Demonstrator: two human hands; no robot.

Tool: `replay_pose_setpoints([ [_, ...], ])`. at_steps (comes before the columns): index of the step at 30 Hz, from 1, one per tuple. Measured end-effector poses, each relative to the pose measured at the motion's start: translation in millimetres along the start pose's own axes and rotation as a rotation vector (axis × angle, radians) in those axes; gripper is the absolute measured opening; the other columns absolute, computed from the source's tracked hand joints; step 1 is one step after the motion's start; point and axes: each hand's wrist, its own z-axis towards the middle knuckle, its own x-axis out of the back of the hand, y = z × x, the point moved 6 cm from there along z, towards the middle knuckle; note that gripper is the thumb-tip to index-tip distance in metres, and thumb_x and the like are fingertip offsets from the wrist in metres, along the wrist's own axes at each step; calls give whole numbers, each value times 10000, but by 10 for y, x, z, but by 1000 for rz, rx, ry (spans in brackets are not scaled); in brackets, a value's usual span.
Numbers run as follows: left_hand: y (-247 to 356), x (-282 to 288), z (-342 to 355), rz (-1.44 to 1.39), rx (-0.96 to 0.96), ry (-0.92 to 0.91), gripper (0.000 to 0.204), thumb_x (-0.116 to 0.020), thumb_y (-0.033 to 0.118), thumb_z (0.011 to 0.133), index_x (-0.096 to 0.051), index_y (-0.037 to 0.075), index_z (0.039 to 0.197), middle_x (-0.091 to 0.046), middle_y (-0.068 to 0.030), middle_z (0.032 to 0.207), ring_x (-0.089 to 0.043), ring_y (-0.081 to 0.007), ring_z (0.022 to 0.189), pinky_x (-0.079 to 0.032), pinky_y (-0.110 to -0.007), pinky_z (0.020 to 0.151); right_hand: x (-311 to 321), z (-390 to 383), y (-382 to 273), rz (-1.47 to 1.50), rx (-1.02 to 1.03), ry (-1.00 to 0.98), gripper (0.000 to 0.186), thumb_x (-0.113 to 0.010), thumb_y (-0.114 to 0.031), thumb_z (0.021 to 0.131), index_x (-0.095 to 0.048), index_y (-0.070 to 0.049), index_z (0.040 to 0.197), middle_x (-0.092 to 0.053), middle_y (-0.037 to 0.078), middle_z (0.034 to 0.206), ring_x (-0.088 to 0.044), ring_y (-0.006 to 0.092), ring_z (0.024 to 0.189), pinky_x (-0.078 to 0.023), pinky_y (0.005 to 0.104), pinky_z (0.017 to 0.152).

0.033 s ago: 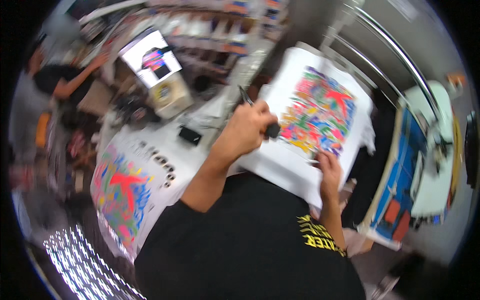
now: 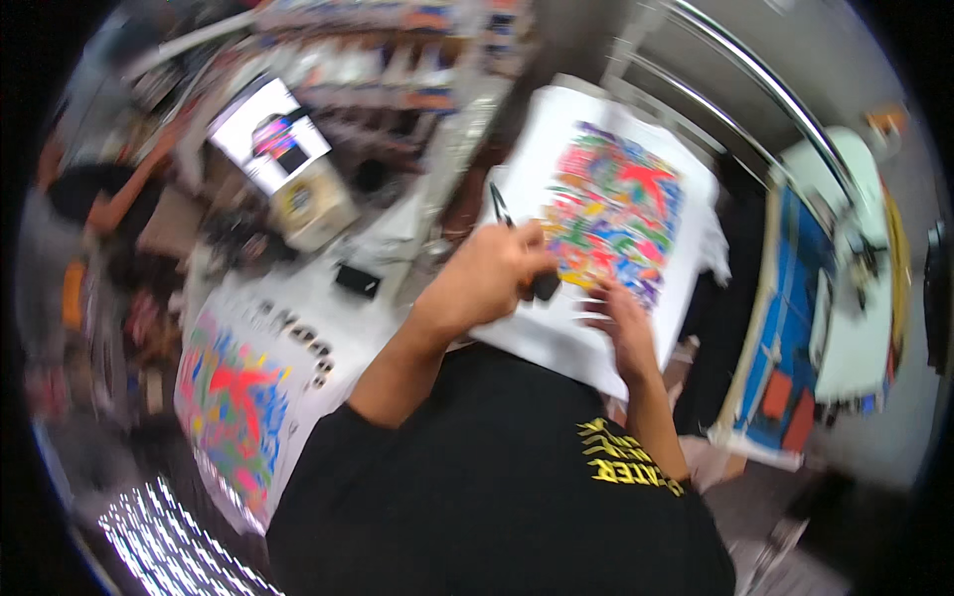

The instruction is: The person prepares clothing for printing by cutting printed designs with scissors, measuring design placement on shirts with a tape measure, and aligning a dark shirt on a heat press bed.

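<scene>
A white T-shirt point(image 2: 556, 114) with a bright multicoloured print point(image 2: 616, 214) lies flat before me, right of centre. My left hand point(image 2: 487, 270) is closed around a slim dark tool point(image 2: 500, 207). Its thin end points up and away from me, and a thick black end sticks out below my fingers by the print's near left corner. The blur hides what kind of tool it is. Over the shirt's near right part is my right hand point(image 2: 624, 323), with its fingers apart and nothing seen in them. Whether its fingertips touch the cloth, I cannot tell.
Left on the white table point(image 2: 373, 333) are a sheet with a similar print point(image 2: 238, 397), small dark round pots point(image 2: 303, 346) and a black box point(image 2: 357, 281). A lit tablet point(image 2: 268, 134) leans behind. Metal rails point(image 2: 755, 70) rise at the right; a person's arm point(image 2: 129, 194) shows far left.
The whole view has shifted, so the shirt and table appear farther left. Against the shirt, my left hand with the tool sits slightly nearer me and farther right. My right fingers look more spread.
</scene>
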Motion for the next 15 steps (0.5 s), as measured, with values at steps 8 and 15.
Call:
replay_pose_setpoints([
  [8,840,-232,250,-637,-190,-17,330,-677,-27,836,-605,4,1156,-587,-161,1156,-649,-252,1024,-563,-354,837,10,-416,198,641,-289,-230,572,-615,-504,930,-528,-42,1257,-637,100,1094,-640,219,981,-543,353,828],
  [15,130,-539,284,-902,418,159,121,-656,80,950,-694,-30,986,-657,-34,736,-604,-73,655,-466,-219,549,40,-404,-9,246,-4,164,482,-722,-109,813,-518,-11,1239,-630,90,1095,-633,193,1001,-544,325,876],
])
